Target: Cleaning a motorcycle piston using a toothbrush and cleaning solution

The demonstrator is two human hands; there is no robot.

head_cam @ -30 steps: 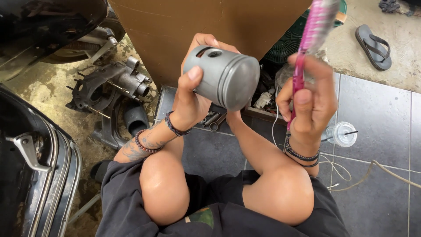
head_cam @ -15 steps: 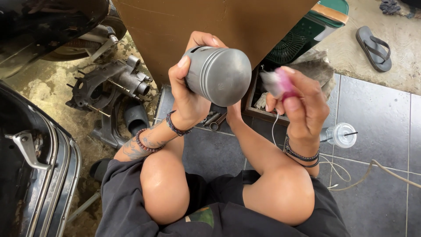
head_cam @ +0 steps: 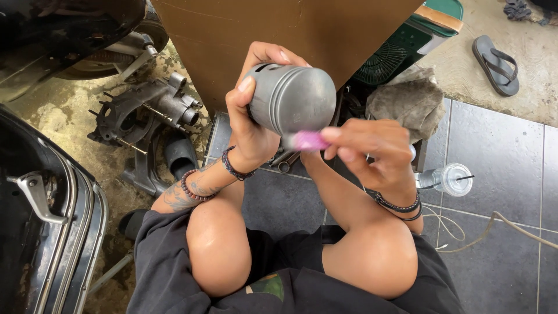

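My left hand (head_cam: 251,119) grips a grey metal piston (head_cam: 293,99), held up on its side with its flat crown turned toward me and ring grooves around it. My right hand (head_cam: 372,152) holds a pink-handled brush (head_cam: 310,141), blurred, whose end touches the lower edge of the piston. Both wrists wear dark bead bracelets. I crouch, and my bare knees show below the hands.
A brown cardboard panel (head_cam: 250,35) stands behind the piston. Engine parts (head_cam: 145,110) lie on the dirty ground at left, beside a black vehicle body (head_cam: 40,197). A grey rag (head_cam: 404,102), a green crate (head_cam: 412,43), a plastic cup (head_cam: 447,177), a cord (head_cam: 511,227) and a sandal (head_cam: 494,64) lie at right.
My right hand has swung the pink brush down from upright at the right to the piston's lower edge. The piston has stayed in my left hand.
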